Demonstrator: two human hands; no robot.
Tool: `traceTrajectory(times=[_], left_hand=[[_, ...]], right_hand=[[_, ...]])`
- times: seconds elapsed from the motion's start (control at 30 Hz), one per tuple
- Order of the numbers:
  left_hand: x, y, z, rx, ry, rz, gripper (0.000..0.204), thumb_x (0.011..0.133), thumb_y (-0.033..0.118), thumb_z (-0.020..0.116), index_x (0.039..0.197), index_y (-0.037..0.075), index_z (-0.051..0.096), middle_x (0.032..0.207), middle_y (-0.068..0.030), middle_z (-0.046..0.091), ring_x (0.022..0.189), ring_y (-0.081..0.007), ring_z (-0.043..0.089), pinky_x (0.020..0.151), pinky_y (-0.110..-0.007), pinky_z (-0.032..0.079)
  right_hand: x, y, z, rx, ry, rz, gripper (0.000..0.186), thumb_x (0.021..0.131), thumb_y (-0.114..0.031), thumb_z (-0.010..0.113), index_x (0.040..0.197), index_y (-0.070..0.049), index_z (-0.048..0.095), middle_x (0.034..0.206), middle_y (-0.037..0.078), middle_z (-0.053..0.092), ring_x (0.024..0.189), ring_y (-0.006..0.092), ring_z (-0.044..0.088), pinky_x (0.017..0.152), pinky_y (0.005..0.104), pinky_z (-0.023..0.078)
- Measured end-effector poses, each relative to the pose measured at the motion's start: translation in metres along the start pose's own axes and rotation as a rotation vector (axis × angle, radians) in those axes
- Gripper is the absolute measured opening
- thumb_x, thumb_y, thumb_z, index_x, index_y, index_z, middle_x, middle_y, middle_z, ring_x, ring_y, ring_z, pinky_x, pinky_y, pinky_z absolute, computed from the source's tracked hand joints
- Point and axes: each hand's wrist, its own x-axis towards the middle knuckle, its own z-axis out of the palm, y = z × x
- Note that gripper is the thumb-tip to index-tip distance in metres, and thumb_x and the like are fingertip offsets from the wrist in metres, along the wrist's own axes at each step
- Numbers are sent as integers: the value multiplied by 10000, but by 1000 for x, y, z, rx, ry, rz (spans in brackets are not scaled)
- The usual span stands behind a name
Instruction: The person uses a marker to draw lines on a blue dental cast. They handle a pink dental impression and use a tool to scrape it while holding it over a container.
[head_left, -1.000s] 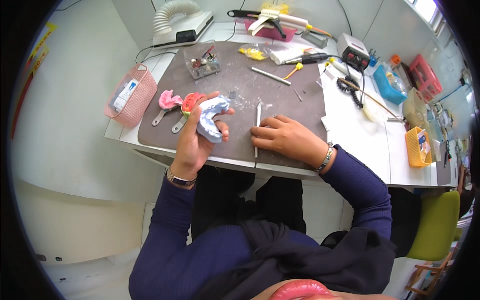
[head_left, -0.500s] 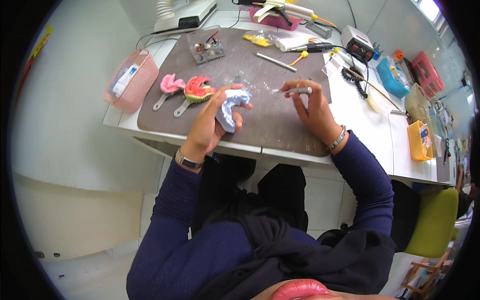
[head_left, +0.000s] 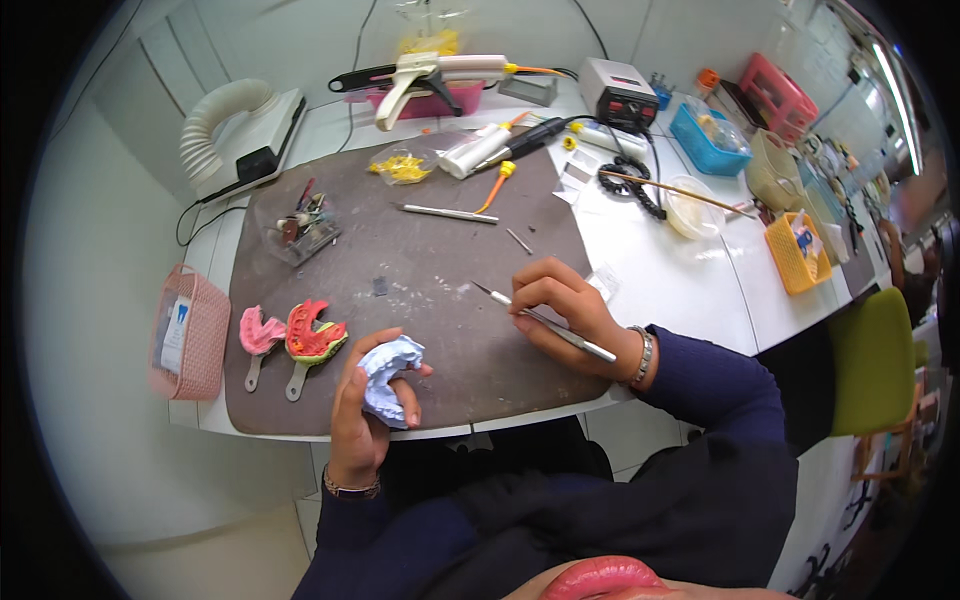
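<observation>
My left hand (head_left: 352, 420) is closed around a pale blue dental cast (head_left: 384, 380), a horseshoe-shaped arch held over the mat's front edge. Between the fingers and thumb of my right hand (head_left: 570, 310) is a slim silver craft knife (head_left: 560, 333), its pointed tip aimed left over the mat. Left of the cast lie two dental impression trays with metal handles: one with pink material (head_left: 260, 331), the other with red and green material (head_left: 312, 335). White crumbs are scattered on the brown mat (head_left: 440, 340) between my hands.
A pink basket (head_left: 190, 335) stands at the left. Behind are a clear box of small tools (head_left: 300, 230), a second metal-handled knife (head_left: 448, 213), a white dispensing gun (head_left: 410, 85) and a control box (head_left: 618, 92). Blue (head_left: 710, 138) and yellow baskets (head_left: 798, 255) stand at the right.
The view has shifted, showing more of the table's back. The cast has turned in my left hand, its underside rim now differently angled. The knife in my right hand now points left with its whole length visible.
</observation>
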Motion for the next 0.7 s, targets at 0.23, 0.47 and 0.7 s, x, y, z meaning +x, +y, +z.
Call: traceTrajectory(times=[0.23,0.47,0.7], left_hand=[[1,-4,-1,28,11,66,545,974,419,354,1300,-15,408,952,-201,597,502,-110,495,480,-232,422],[3,-6,-4,70,26,157,517,982,413,348,1294,9,432,945,-186,595,509,-102,503,468,-214,400],[3,-12,-3,77,20,188,515,982,431,357,1293,28,434,948,-171,608,510,-91,500,468,-199,401]], right_hand=[[4,9,6,201,84,4,159,805,4,622,944,-31,555,1010,107,521,892,233,586,767,311,491],[14,12,2,-7,92,-214,141,793,30,639,908,-21,574,1027,101,528,882,222,606,772,307,514],[5,24,4,-270,-108,-147,230,780,55,550,996,-12,594,1162,130,482,932,299,606,805,346,499]])
